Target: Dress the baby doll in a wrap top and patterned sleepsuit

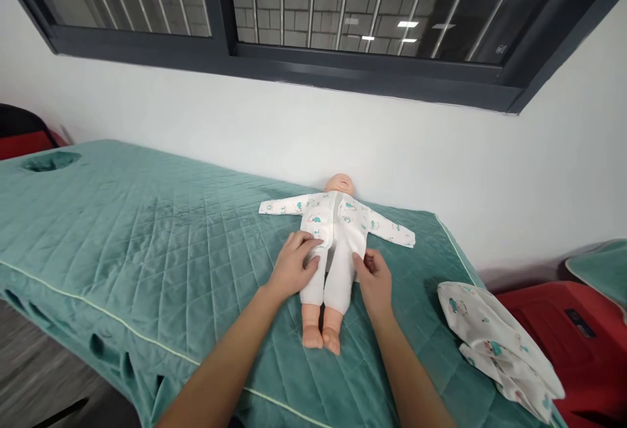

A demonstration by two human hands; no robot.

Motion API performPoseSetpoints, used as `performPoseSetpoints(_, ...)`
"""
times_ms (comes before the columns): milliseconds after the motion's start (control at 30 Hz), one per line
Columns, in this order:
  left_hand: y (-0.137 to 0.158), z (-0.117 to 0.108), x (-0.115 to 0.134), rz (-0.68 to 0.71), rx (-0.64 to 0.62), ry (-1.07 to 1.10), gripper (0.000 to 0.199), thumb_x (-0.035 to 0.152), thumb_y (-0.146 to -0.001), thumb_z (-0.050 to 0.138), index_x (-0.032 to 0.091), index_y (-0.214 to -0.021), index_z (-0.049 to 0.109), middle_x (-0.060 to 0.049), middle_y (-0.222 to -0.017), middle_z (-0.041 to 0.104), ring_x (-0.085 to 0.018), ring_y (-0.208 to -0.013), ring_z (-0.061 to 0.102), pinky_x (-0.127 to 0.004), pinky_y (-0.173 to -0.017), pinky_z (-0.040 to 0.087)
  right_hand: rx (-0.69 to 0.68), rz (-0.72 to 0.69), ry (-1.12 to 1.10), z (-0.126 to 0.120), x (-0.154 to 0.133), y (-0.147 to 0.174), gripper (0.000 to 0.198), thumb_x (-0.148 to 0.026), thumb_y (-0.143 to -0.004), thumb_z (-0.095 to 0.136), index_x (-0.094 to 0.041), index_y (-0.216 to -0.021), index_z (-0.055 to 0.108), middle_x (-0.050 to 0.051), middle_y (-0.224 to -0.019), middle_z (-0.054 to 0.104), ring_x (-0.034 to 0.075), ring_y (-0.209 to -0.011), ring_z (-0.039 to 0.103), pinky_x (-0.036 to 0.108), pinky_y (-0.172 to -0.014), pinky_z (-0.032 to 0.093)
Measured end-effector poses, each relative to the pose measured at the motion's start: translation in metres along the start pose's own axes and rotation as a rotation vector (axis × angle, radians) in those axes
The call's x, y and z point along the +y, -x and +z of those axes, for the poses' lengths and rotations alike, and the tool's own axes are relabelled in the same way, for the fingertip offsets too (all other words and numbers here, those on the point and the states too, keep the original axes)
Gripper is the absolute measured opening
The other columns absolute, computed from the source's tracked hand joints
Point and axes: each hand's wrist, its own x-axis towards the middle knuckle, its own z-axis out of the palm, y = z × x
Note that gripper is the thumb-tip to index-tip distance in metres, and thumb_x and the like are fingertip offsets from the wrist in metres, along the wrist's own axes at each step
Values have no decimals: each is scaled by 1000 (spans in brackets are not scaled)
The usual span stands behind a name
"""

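A baby doll (pixel 333 317) lies on its back on the green quilted bed cover, its head towards the wall. It wears a white baby shirt (pixel 321 209) with a small coloured print, its front edges lying at the middle and its sleeves spread to both sides. The doll's lower body and legs are white, with bare feet. My left hand (pixel 290 268) rests on the shirt's lower front, fingers bent and thumb apart on the doll's thigh. At the other side, my right hand (pixel 375 281) pinches the shirt's lower edge beside the hip.
A crumpled white printed cloth (pixel 499 343) lies at the bed's right edge. Beyond it stands a red chair or case (pixel 563 330). The quilted bed cover (pixel 171 238) stretches left to a round hole (pixel 51 161). A white wall and a dark-framed window (pixel 294 65) rise behind.
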Motion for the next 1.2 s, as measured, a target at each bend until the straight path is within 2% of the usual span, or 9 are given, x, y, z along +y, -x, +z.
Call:
performPoseSetpoints(133,-6,9,3,-71,17,7,29,21,-85,60,24,-113,69,-8,-103,59,-25,-102,54,-42,-96,44,-40,58,-83,2,-2,-1,23,-41,-78,76,-20,-84,68,-3,-80,62,13,-75,54,25,-72,44)
performPoseSetpoints(267,-7,9,1,-247,113,267,11,28,-88,60,23,-86,69,-4,-88,61,-21,-86,55,-34,-84,45,17,230,-349,-1,-4,-1,24,-40,-78,78,-20,-76,64,-6,-68,58,11,-63,50,22,-60,42)
performPoseSetpoints(433,-5,-1,-16,-671,589,826,24,41,-80,70,20,-79,60,3,-72,54,-11,-64,49,-23,-62,42,59,315,-675,-9,-9,-2,16,-30,-78,77,-19,-82,65,-1,-86,69,13,-78,62,24,-69,52)
performPoseSetpoints(533,-3,-6,-26,-701,771,951,29,41,-75,74,19,-77,55,6,-66,48,-9,-59,47,-22,-58,42,120,361,-800,-20,-8,-2,16,-27,-77,77,-20,-79,63,-3,-84,69,11,-77,64,24,-70,54)
performPoseSetpoints(700,3,-9,-27,-665,798,838,23,35,-77,69,18,-77,54,6,-62,49,-8,-53,45,-21,-51,37,184,544,-883,-49,-12,29,17,-26,-71,79,-22,-80,64,-5,-78,67,11,-77,65,27,-81,56)
performPoseSetpoints(867,10,-10,-22,-684,714,738,22,35,-76,70,19,-79,55,7,-58,42,-7,-50,36,-20,-46,27,171,493,-428,-99,-41,83,21,-37,-72,78,-24,-85,67,2,-99,70,19,-96,66,33,-84,55)
performPoseSetpoints(1033,15,-9,-22,-699,657,681,24,39,-76,69,19,-81,58,7,-59,42,-8,-50,35,-21,-45,26,287,2,514,-191,-57,84,40,-48,-79,68,-25,-111,64,9,-129,63,32,-124,56,52,-109,41)
performPoseSetpoints(1100,18,-10,-20,-714,624,661,24,40,-77,68,19,-82,58,8,-58,41,-8,-50,34,-21,-46,26,241,-145,853,-227,-49,72,46,-52,-75,67,-23,-111,63,16,-133,60,40,-131,49,57,-113,33)
performPoseSetpoints(1200,23,-14,-16,-725,568,616,24,41,-78,66,19,-82,59,7,-60,42,-8,-53,36,-21,-49,29,53,-8,1012,-263,-29,55,59,-57,-72,65,-21,-118,61,20,-127,63,41,-122,57,52,-104,45)
